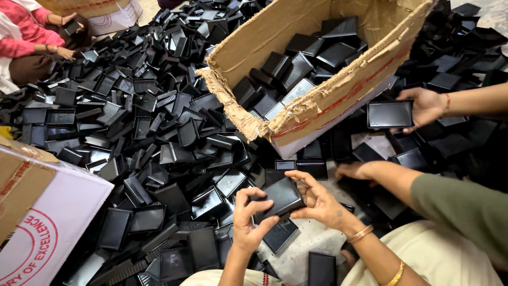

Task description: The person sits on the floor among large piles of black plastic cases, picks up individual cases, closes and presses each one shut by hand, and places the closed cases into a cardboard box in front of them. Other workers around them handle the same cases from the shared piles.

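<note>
My left hand [248, 220] and my right hand [320, 204] together grip one flat black rectangular plastic tray part [279, 197], held just above the floor pile. The left hand's fingers curl over its near left corner. On the far right edge the right hand's thumb and fingers pinch it. Bangles circle my right wrist. Below the hands lie more black parts [280, 233] on the pale floor.
A torn open cardboard box [317, 103] holding black parts lies ahead. A big heap of black parts [143, 122] covers the floor left. A white and brown carton [42, 212] stands near left. Another person's hand [423, 106] holds a part at right; a seated person [26, 42] works far left.
</note>
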A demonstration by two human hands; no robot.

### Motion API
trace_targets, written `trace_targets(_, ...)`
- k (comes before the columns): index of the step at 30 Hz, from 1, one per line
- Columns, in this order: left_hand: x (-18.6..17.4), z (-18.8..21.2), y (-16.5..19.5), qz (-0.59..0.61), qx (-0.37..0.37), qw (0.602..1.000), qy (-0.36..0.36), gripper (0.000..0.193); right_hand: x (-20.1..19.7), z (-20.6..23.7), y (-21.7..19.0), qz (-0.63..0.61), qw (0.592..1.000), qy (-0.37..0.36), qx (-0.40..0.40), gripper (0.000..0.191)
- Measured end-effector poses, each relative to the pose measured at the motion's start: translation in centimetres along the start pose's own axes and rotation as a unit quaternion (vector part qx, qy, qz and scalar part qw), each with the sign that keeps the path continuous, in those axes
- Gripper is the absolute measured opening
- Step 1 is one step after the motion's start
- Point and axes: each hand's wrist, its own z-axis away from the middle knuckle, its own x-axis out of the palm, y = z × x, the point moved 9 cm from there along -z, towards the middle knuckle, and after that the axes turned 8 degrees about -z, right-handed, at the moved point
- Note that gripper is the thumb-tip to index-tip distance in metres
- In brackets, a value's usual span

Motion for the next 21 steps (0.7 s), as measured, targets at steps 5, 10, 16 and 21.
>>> trace_targets(5, -0.2, -0.3, 0.5, -0.020, 0.014, 0.999, -0.032, 0.037, -0.3, 0.3, 0.2, 0.031, 0.999, 0.014, 0.023, 0.094)
trace_targets(10, 0.1, -0.5, 3.1, -0.116, 0.077, 0.990, -0.016, 0.059, -0.3, 0.1, 0.5, -0.058, 0.998, 0.012, -0.036, 0.078)
trace_targets(16, -1.3, -0.8, 3.5, -0.151, 0.035, 0.987, 0.045, 0.048, -1.9, 0.3, 3.9, -0.071, 0.986, 0.076, 0.131, 0.061)
trace_targets(21, -1.0, -0.2, 1.0, -0.050, -0.079, 0.995, 0.013, 0.039, -1.4, 0.6, -1.4, 0.312, 0.941, 0.107, -0.079, 0.031)
